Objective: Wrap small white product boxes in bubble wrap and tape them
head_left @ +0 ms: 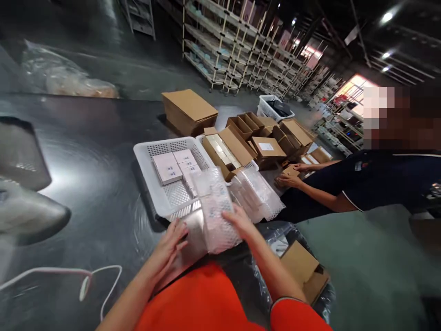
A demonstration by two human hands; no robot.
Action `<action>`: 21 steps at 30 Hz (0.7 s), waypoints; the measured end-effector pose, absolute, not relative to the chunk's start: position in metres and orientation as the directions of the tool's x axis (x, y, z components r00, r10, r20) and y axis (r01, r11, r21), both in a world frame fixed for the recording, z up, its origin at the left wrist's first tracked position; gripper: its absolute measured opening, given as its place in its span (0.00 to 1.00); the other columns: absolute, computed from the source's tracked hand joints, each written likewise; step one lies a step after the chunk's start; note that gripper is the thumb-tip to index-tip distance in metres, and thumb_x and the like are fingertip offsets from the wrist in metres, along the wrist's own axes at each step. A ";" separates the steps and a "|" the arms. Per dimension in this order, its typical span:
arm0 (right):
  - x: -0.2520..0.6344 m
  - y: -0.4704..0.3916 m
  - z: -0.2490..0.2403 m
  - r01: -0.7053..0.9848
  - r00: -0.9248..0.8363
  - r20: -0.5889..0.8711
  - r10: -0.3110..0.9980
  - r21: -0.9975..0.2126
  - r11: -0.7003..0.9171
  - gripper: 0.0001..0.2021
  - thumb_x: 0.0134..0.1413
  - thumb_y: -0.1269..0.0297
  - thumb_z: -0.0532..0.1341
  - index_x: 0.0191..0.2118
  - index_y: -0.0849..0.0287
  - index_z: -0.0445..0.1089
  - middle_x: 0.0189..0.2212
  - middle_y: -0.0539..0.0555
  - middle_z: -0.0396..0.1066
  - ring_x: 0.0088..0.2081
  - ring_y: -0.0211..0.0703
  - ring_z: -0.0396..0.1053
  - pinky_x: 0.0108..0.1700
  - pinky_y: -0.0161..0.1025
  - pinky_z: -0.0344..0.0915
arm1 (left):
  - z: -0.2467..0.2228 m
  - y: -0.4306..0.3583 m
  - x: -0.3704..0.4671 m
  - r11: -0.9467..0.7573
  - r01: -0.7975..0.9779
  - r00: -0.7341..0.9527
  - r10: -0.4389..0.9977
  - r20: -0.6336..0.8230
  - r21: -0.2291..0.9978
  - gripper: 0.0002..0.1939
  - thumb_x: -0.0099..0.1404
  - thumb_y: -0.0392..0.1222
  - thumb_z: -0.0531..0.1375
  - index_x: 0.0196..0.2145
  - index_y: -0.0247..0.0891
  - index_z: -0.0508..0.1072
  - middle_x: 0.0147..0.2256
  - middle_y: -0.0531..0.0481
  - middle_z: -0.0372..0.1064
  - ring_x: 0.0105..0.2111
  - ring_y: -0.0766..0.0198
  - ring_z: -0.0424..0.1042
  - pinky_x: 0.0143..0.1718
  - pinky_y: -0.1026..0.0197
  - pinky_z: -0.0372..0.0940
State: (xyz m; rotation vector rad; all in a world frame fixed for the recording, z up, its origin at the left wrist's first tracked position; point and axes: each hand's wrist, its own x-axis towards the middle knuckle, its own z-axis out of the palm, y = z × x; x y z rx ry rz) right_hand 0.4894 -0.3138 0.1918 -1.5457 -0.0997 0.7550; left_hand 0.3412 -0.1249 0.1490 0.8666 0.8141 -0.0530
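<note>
Left hand (169,248): fingers loosely apart, a bit curled, over the shiny surface right beside the bubble wrap (215,214). Can't tell if they're actually touching down. Right hand (241,221): fingers fairly close together, tips on the right side of the wrap. Can't see whether the thumb is pinching it, sorry.

Treat the wrap as the clock center, with 12 at the top of the view. It's right in front of the orange clothing (196,299), its upper end by the white basket (146,184). Left hand's at 8, right hand's around 3 to 4.

Further out: the basket's at 10, with small white boxes (167,168) inside. Open carton (238,141) at 12, packed with pale boxes. Flat cardboard stack (189,105) at 11. More bubble wrap pieces (255,191) at 2, and past those a co-worker's hands (291,177) holding some brown cardboard. Plastic-lined bin (327,299) with cardboard in it at 4, pale cord (62,270) out at 8.
</note>
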 end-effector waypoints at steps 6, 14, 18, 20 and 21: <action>0.654 -0.451 0.294 -0.183 0.954 -0.243 0.174 -0.936 -0.301 0.26 0.36 0.52 0.76 0.41 0.61 0.75 0.35 0.58 0.79 0.34 0.49 0.76 0.38 0.42 0.70 | 0.135 -0.117 0.344 0.654 0.451 0.636 0.242 -0.733 0.607 0.31 0.47 0.55 0.73 0.47 0.39 0.78 0.52 0.38 0.78 0.55 0.46 0.75 0.45 0.57 0.74; 0.754 -0.502 0.223 -0.367 0.844 -0.509 0.172 -0.780 -0.508 0.12 0.33 0.66 0.74 0.28 0.65 0.76 0.24 0.59 0.76 0.25 0.46 0.72 0.31 0.41 0.66 | 0.086 -0.109 0.339 0.781 0.380 0.473 0.296 -0.830 0.495 0.20 0.52 0.47 0.70 0.42 0.39 0.79 0.47 0.39 0.80 0.50 0.47 0.79 0.39 0.57 0.76; 0.756 -0.509 0.187 -0.348 0.812 -0.543 0.211 -0.743 -0.572 0.16 0.27 0.58 0.75 0.27 0.60 0.77 0.27 0.60 0.78 0.27 0.51 0.74 0.32 0.45 0.68 | 0.086 -0.102 0.327 0.815 0.317 0.414 0.341 -0.844 0.485 0.18 0.53 0.44 0.70 0.42 0.38 0.79 0.46 0.39 0.80 0.46 0.50 0.80 0.40 0.58 0.75; 0.754 -0.509 0.190 -0.298 0.792 -0.557 0.249 -0.710 -0.638 0.17 0.26 0.53 0.75 0.26 0.56 0.77 0.31 0.62 0.79 0.32 0.57 0.77 0.37 0.49 0.71 | 0.090 -0.100 0.315 0.829 0.278 0.400 0.360 -0.843 0.486 0.17 0.53 0.45 0.70 0.41 0.38 0.79 0.46 0.39 0.80 0.45 0.52 0.80 0.42 0.58 0.74; 0.753 -0.506 0.194 -0.232 0.796 -0.543 0.267 -0.681 -0.694 0.16 0.28 0.51 0.75 0.25 0.54 0.77 0.32 0.64 0.80 0.35 0.58 0.78 0.39 0.50 0.71 | 0.093 -0.100 0.308 0.832 0.257 0.396 0.374 -0.839 0.492 0.18 0.54 0.46 0.70 0.41 0.38 0.79 0.47 0.38 0.79 0.45 0.52 0.79 0.43 0.58 0.74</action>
